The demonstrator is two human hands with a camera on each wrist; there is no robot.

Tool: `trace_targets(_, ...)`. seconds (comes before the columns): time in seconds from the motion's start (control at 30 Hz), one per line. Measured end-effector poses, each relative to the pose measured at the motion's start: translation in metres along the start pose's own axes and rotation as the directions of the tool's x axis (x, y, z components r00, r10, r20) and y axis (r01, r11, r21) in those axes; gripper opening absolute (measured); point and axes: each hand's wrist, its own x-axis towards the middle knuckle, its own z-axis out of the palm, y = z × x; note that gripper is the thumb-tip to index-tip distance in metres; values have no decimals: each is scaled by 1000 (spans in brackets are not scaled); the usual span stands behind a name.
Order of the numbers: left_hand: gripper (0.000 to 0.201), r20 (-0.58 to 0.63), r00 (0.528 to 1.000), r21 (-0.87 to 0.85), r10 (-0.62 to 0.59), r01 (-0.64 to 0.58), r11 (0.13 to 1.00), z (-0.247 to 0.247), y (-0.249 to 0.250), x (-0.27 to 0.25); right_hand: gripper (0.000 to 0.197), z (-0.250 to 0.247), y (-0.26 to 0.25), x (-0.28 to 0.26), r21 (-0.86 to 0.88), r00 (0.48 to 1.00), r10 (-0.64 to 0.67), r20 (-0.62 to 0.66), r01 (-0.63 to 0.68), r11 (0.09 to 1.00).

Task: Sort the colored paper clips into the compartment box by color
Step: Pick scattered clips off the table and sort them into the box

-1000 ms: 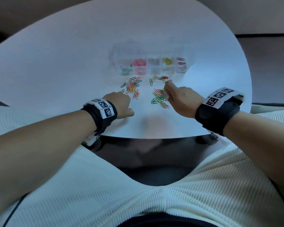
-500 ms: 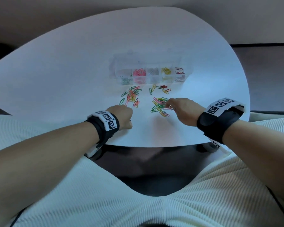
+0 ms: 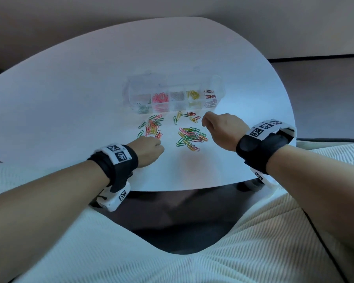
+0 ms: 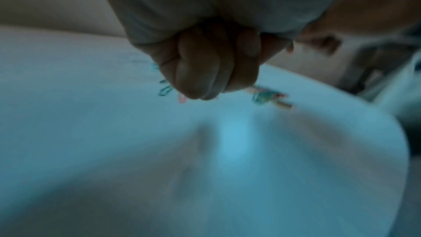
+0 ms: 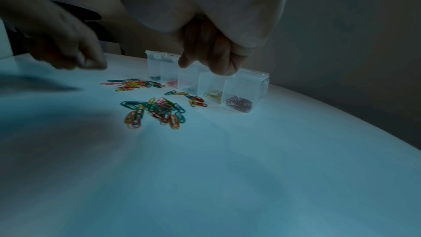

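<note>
The clear compartment box (image 3: 218, 86) lies open at the table's middle, with pink, yellow, green and dark red clips in separate cells; it also shows in the right wrist view (image 5: 243, 86). Loose clips lie in a left pile (image 3: 151, 127), a right pile (image 3: 190, 137) and a small group (image 3: 189, 116) before the box. My left hand (image 3: 151, 147) is a tight fist (image 4: 205, 75) at the left pile's near edge. My right hand (image 3: 206, 121) hangs above the table right of the small group, fingers (image 5: 221, 64) curled. Whether they hold a clip is hidden.
The white round table (image 3: 70, 99) has bare surface to the left, right and behind the box. Its near edge runs just under both wrists, with my lap in light ribbed cloth below. A dark floor strip shows at the far right.
My right hand has lifted off the right pile and moved forward and right toward the box. My left fist has slid forward to the left pile.
</note>
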Motion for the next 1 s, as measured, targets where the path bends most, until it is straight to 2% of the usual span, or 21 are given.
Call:
trace_targets(0.07,30,-13,1000,-192,19,-21,981,-9,17,-1,24,-2,6,5,5,1000,2,10,-2,1000)
trace_targets(0.13,26,-29,999,-389,14,-25,921,-16,30,1,28,-4,12,10,16,1000,8,19,-8,1000)
trace_targets(0.2,18,-38,999,-478,24,-39,878,-23,41,4,36,-9,17,14,28,1000,0,14,-1,1000)
trace_targets(0.33,27,-42,996,-464,84,-93,881,-38,63,17,46,-23,28,28,31,999,-32,-24,33,999)
trace_targets(0.53,40,-189,978,-432,88,-163,887,-79,98,52,22,-42,35,62,-3,991,-18,-134,18,1000)
trace_targets(0.67,45,-269,963,-290,14,-95,952,-102,123,68,16,-47,28,79,116,990,66,-122,-52,992)
trace_targets(0.8,45,-336,942,-219,8,-86,972,-110,138,80,35,-43,23,90,186,991,115,-70,-100,977)
trace_targets(0.9,36,-354,935,-212,23,-104,972,-106,143,89,48,-39,22,90,181,993,116,1,-114,977)
trace_targets(1.0,33,-386,922,-255,27,-135,957,-100,146,100,56,-40,24,83,191,992,127,-27,-119,974)
